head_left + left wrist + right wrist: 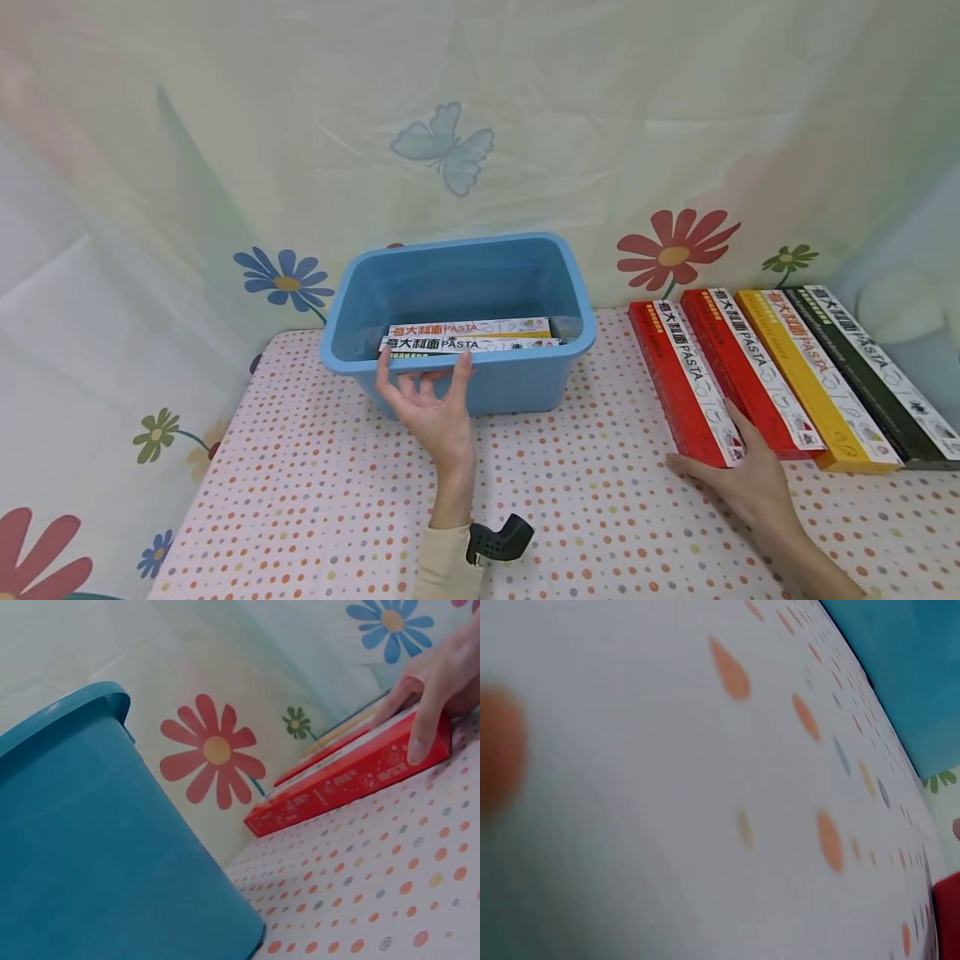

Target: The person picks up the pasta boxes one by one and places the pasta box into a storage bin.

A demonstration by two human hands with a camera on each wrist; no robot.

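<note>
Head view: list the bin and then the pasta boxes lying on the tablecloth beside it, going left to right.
Blue bin → first red pasta box → second red pasta box → yellow pasta box → dark pasta box.

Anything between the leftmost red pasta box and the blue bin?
Nothing visible on the tabletop between the red box at the right hand and the blue bin. The bin's wall rises there; the left hand is at its front rim.
</note>
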